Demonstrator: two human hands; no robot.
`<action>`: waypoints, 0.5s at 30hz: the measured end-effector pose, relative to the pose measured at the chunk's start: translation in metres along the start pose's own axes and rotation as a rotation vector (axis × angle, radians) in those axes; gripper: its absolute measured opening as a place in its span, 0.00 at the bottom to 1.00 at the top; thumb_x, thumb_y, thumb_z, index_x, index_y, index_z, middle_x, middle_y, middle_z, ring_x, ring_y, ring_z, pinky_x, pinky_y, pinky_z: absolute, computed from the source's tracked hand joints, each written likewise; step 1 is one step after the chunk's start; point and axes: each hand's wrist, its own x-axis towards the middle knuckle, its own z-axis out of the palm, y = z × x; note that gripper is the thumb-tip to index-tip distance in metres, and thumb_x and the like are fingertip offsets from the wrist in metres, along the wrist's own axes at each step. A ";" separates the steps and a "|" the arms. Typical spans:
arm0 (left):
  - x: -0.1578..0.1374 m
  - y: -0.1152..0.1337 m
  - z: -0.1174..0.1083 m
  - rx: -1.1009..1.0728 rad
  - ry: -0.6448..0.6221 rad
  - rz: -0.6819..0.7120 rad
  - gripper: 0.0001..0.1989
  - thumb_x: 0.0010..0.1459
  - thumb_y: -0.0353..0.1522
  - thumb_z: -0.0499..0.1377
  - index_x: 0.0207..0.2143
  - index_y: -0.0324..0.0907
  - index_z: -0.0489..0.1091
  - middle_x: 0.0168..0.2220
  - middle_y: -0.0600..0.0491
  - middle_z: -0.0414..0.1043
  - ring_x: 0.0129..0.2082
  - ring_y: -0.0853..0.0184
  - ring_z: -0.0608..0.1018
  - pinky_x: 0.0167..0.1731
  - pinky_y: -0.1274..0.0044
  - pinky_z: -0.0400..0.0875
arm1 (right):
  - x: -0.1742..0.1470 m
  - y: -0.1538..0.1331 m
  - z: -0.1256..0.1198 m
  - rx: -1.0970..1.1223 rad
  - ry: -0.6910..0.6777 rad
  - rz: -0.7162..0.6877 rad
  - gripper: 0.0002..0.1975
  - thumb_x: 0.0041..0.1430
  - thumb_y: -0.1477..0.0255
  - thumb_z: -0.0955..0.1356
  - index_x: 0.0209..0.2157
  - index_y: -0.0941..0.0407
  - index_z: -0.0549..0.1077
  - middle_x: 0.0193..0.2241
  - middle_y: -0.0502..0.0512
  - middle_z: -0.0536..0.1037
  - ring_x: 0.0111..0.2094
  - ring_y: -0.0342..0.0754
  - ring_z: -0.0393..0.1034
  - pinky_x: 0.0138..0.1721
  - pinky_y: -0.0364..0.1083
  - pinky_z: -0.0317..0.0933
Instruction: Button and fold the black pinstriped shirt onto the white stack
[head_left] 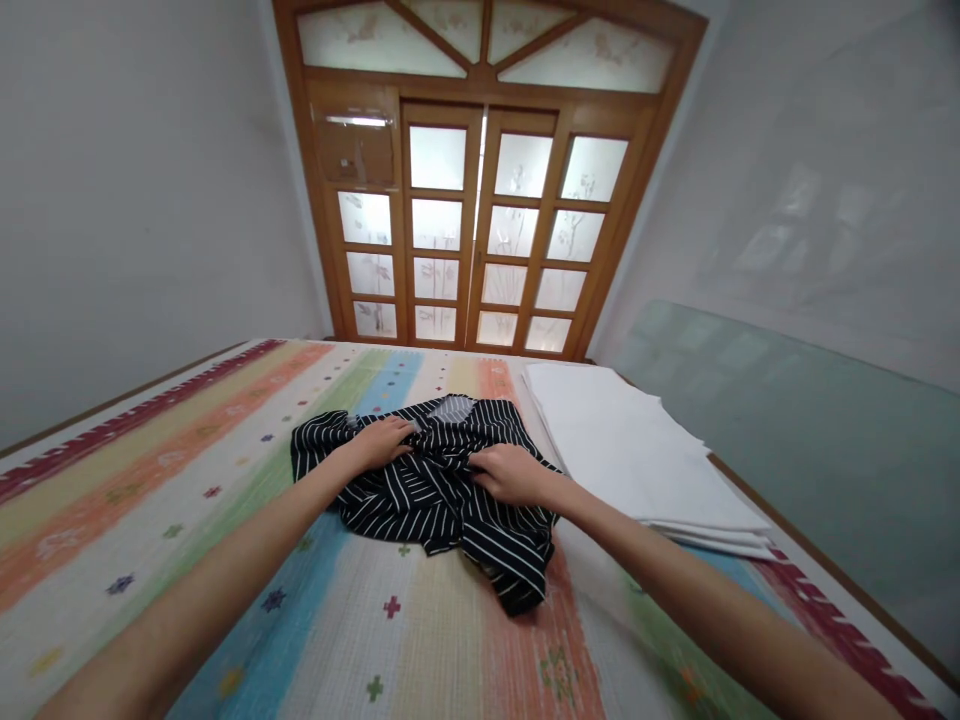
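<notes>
A black garment with thin white stripes [397, 500], perhaps a shirt, lies bunched up on the striped bedspread [367, 610]. A grey patch of its inside shows at the far edge. On its left part rests my left hand [385, 443], fingers closed on the cloth. My right hand [507, 473] is curled into the fabric right of the middle, gripping it between thumb and fingers. One striped end, like a sleeve, stretches toward me below the right hand. The fingertips of both hands are partly hidden in the folds.
A stack of folded white cloth [637, 440] lies on the bed to the right. Beyond it runs a pale green headboard or panel [810, 440] along the wall. Wooden doors with frosted panes [471, 230] stand past the bed's far edge.
</notes>
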 end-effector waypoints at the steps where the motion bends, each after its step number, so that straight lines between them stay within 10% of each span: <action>1: 0.000 -0.004 0.002 0.044 -0.012 -0.046 0.17 0.55 0.27 0.53 0.47 0.39 0.71 0.50 0.41 0.73 0.52 0.56 0.73 0.53 0.67 0.64 | -0.002 0.008 -0.005 -0.003 0.013 0.027 0.06 0.59 0.72 0.65 0.34 0.56 0.74 0.35 0.58 0.80 0.36 0.51 0.74 0.34 0.44 0.59; 12: -0.043 -0.051 -0.027 0.074 0.051 -0.626 0.19 0.59 0.32 0.44 0.41 0.38 0.73 0.41 0.42 0.77 0.43 0.55 0.78 0.40 0.71 0.70 | -0.051 0.142 -0.047 0.027 0.581 0.752 0.09 0.50 0.79 0.63 0.31 0.58 0.74 0.30 0.58 0.78 0.31 0.49 0.72 0.32 0.43 0.59; 15: -0.060 -0.060 -0.032 0.105 -0.053 -0.715 0.21 0.60 0.38 0.45 0.39 0.37 0.74 0.41 0.40 0.77 0.43 0.52 0.78 0.39 0.70 0.71 | -0.060 0.171 -0.043 0.273 0.549 0.944 0.11 0.47 0.81 0.64 0.34 0.61 0.74 0.27 0.56 0.77 0.23 0.45 0.69 0.28 0.43 0.60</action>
